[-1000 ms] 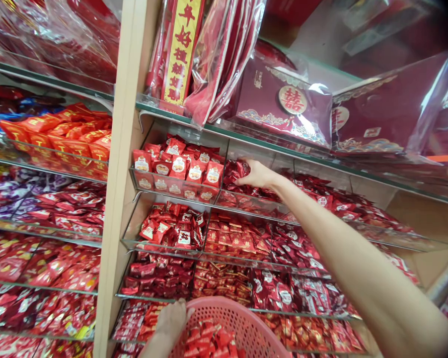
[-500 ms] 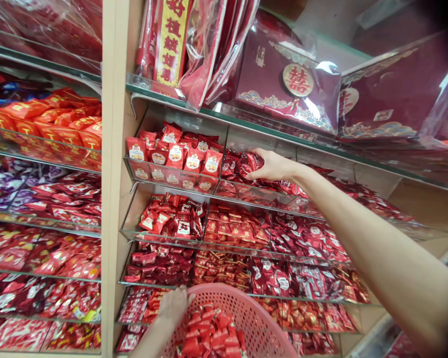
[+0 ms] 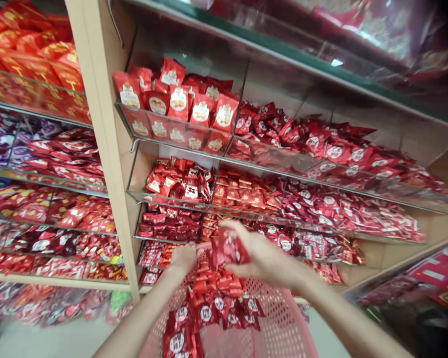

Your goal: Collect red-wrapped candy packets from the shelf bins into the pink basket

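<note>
Over the part-filled pink basket [image 3: 289,323] — clasping red packets [image 3: 228,247], not yet released, between right hand's [image 3: 260,254] fingers, clamping rim [image 3: 203,245] in left hand [image 3: 184,257].

Blur softens the red packets [image 3: 229,248] in a person's right hand [image 3: 261,256], leaving their print unreadable and their number uncertain.

The pink basket [image 3: 278,313] and both forearms [image 3: 145,303] run out of frame at the bottom; the right hand hides part of the basket's far side, and how far the left hand's [image 3: 185,257] fingers wrap the rim cannot be told. Plastic-wrapped goods [image 3: 380,35] are smeared and cropped overhead, orange packets [image 3: 34,49] cut off at left.
</note>
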`<state>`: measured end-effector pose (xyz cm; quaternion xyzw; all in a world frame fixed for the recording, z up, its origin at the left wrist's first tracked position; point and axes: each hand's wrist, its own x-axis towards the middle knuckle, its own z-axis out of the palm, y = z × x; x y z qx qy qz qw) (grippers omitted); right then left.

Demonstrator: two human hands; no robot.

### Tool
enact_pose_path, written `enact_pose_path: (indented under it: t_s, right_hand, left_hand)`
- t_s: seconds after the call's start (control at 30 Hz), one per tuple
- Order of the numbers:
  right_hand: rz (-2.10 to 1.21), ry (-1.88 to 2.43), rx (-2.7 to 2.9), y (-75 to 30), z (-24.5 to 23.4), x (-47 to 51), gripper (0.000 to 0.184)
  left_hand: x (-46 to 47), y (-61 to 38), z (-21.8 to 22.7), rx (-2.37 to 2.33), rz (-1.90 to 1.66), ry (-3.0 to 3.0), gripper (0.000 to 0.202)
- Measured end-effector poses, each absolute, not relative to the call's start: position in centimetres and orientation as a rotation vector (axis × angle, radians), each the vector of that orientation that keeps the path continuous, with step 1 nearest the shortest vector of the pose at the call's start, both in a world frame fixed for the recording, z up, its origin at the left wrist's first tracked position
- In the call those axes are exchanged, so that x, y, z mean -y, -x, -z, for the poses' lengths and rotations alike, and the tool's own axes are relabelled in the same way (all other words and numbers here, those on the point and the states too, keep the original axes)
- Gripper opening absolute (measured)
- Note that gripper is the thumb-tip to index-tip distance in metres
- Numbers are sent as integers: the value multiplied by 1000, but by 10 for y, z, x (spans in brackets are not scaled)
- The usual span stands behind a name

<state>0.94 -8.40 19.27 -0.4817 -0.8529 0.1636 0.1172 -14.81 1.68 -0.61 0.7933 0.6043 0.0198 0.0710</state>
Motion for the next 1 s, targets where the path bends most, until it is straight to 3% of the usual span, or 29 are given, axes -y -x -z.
enact_pose_path:
  t_s: [0.23,0.33,0.7,0.9,1.0]
  right_hand:
    - [-635,1647,2793,-19,-38,128,38]
    - [-533,1667,2938,-15,-6,148,48]
    - [-407,1894,2720,-1,39,158,66]
    - [-466,1883,2696,-3,37,159,68]
    - [-485,1839,2712,-4,32,157,60]
  left_hand:
    - [-18,146,5,-1820,7,-2348,55]
    - [-18,144,5,-1794,21,-2344,60]
    - [-17,142,3,-1798,26,-2316,63]
    - [-17,142,5,-1818,26,-2334,59]
    - [-18,142,5,-1818,36,-2351,58]
